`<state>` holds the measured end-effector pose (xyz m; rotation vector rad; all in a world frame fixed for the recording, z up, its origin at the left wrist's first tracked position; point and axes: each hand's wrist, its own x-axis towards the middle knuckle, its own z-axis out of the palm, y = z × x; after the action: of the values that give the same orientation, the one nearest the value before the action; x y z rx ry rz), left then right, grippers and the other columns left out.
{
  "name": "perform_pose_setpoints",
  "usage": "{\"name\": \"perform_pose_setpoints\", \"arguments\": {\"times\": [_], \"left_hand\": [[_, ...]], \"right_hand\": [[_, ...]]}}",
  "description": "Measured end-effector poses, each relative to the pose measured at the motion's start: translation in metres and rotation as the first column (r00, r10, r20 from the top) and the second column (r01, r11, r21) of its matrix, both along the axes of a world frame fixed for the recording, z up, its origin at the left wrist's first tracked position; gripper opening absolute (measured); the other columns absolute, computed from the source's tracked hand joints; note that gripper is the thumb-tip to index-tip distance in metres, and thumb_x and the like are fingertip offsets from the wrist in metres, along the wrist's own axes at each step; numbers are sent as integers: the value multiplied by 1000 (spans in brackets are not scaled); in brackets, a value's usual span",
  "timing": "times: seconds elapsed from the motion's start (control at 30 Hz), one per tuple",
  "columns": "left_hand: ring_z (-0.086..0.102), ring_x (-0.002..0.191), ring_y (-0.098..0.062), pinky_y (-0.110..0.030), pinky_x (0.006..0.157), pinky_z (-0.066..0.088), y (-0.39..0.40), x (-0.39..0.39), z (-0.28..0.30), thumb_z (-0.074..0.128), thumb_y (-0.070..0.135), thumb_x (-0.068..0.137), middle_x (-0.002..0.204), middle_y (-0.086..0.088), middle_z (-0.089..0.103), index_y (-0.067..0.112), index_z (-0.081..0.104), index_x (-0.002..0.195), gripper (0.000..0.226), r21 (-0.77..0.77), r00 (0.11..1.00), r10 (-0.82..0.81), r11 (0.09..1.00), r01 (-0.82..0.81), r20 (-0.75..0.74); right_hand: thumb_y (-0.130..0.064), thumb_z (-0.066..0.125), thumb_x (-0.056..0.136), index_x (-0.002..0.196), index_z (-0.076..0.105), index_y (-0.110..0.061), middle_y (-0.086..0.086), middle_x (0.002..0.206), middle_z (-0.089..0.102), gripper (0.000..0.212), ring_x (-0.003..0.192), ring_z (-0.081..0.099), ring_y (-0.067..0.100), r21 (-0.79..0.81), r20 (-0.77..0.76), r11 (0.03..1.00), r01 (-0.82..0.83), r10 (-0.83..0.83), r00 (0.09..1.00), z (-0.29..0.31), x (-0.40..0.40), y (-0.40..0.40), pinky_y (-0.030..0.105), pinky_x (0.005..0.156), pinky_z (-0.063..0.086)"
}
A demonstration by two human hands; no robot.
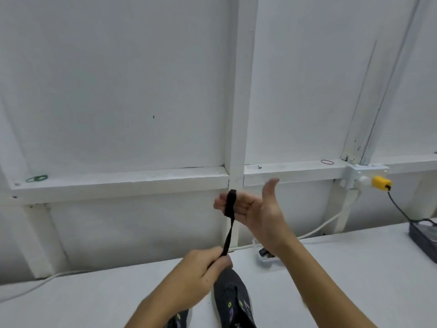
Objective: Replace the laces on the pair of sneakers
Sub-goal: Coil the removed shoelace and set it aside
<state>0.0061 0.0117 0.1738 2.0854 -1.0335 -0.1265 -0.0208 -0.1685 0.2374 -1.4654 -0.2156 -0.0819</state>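
Above the dark sneaker (pixel 233 301) on the white table (pixel 331 268), the black lace (pixel 229 229) runs taut between both hands. The left hand (pixel 203 268) pinches its lower end; the right hand (pixel 255 209), thumb spread wide, has it looped over the fingers. It looks like coiling a removed lace; next comes another even wrap. A second sneaker (pixel 178 319) lies just left.

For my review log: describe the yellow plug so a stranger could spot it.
Follow the white horizontal wall rail to its right end. There, in a white socket box, sits the blocky yellow plug, the only yellow item, trailing a black cable.
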Motion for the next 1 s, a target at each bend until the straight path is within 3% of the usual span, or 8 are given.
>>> {"name": "perform_pose_setpoints", "arguments": {"times": [0.1, 0.13, 0.23, 0.37, 0.47, 0.63, 0.9, 1.0], "left_hand": [[53, 64, -9, -25, 63, 41, 13, 15, 29, 50, 40, 103, 67, 16, 59, 27, 64, 85, 25, 60, 988, 9, 998, -18, 153], [56, 65, -9, -25, 63, 43, 18, 26, 42, 53, 40, 101, 69, 14, 62, 30, 66, 84, 24, 41, 980, 33, 998, -42, 198], [56, 61, -9, -23, 61, 45, 26, 50, 66, 59, 46, 96, 72, 5, 66, 37, 70, 82, 20, -70, 985, 76, 995, -65, 155], [51, 60, -10, -32, 61, 44, 11, 39, 37, 44, 49, 102, 65, 5, 58, 30, 63, 85, 31, -182, 991, 129, 976, -119, 45], [55, 72, -14, -37, 73, 47, 6, 10, 12, 40, 41, 105, 72, 9, 57, 26, 62, 101, 27, 43, 982, 52, 997, -61, 181], [54, 66, -11, -24, 61, 40, 26, 23, 63, 52, 49, 98, 65, 10, 59, 27, 66, 84, 30, 118, 952, 63, 988, -102, 299], [46, 52, 0, -19, 55, 38, 12, 33, 35, 51, 35, 99, 54, 12, 52, 28, 67, 71, 33, -277, 964, 160, 936, -216, -212], [38, 52, -4, -22, 54, 31, 6, 9, 1, 44, 35, 106, 55, 13, 45, 27, 64, 88, 28, -105, 990, 136, 985, -139, -38]], "right_hand": [[-105, 8, 63, 98, 74, -4, 19, 99, 74, 126, 102, 68, 39, -552, -47, 834, -6, -24, 999, -28, 5, -8, 62, 100, 45], [-103, 7, 65, 96, 73, 0, 23, 97, 72, 126, 99, 67, 42, -585, -95, 806, -87, 38, 995, -35, 5, -7, 39, 81, 42], [-96, 11, 65, 99, 77, -2, 21, 101, 75, 120, 100, 72, 35, -190, -248, 939, -288, 237, 939, -27, -7, 8, 36, 90, 54], [-92, 14, 72, 107, 75, 7, 31, 115, 69, 122, 112, 68, 40, 226, -32, 948, -225, 238, 971, 5, -6, 13, 39, 95, 56], [-91, 15, 71, 112, 70, 6, 27, 117, 71, 119, 116, 67, 36, 201, -7, 976, -89, 92, 996, 8, 13, 2, 39, 102, 51], [-105, 13, 58, 111, 74, -5, 16, 110, 75, 129, 109, 70, 28, -470, -90, 873, -130, 99, 991, -26, 11, 5, 42, 106, 50], [-91, 9, 73, 100, 78, 1, 28, 108, 72, 119, 107, 71, 37, 153, -35, 961, -230, 238, 971, 0, -7, 26, 36, 91, 56], [-98, 17, 66, 110, 74, -2, 20, 114, 73, 120, 115, 69, 30, 80, 22, 990, -114, 113, 993, -1, 11, 14, 33, 98, 53]]}}
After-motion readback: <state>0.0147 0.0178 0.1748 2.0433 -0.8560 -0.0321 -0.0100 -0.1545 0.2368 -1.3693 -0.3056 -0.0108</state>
